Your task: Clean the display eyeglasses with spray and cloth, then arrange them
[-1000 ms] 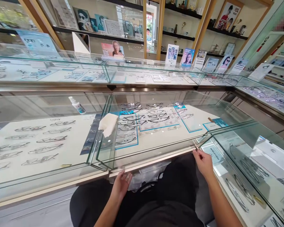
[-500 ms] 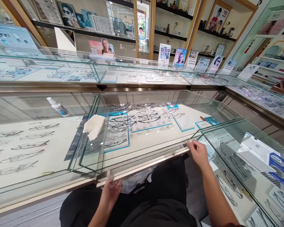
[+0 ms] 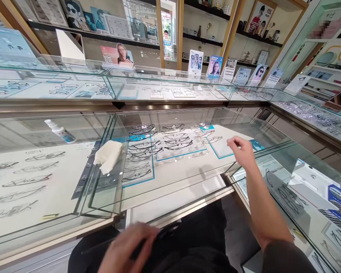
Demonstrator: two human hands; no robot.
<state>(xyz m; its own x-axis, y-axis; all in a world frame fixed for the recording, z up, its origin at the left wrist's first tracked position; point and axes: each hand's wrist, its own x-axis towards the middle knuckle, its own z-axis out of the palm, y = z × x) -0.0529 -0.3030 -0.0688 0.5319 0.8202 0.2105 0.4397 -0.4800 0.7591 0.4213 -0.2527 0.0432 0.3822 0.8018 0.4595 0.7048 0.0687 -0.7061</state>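
Observation:
My right hand (image 3: pixel 242 151) is raised above the glass counter (image 3: pixel 173 178), fingers curled in and thumb against the forefinger. Nothing shows between them. My left hand (image 3: pixel 130 244) is low over my lap, smeared by motion. A thin dark line runs beside it, and I cannot make out whether the hand holds anything. Between my body and the counter a drawer (image 3: pixel 176 201) stands partly pulled out, its pale inside showing. Under the glass lie several rows of eyeglasses (image 3: pixel 178 144). A cream cloth (image 3: pixel 108 156) rests on the glass to the left.
A white spray bottle (image 3: pixel 59 131) stands on the left glass. At right, a white and blue box (image 3: pixel 321 185) sits on another glass case. Across the back runs a second display case (image 3: pixel 170 72) topped with picture cards. Shelves line the wall.
The drawer has come out towards me. My right hand has left its front edge and risen over the counter. My left hand has let go of the edge and is moving over my lap.

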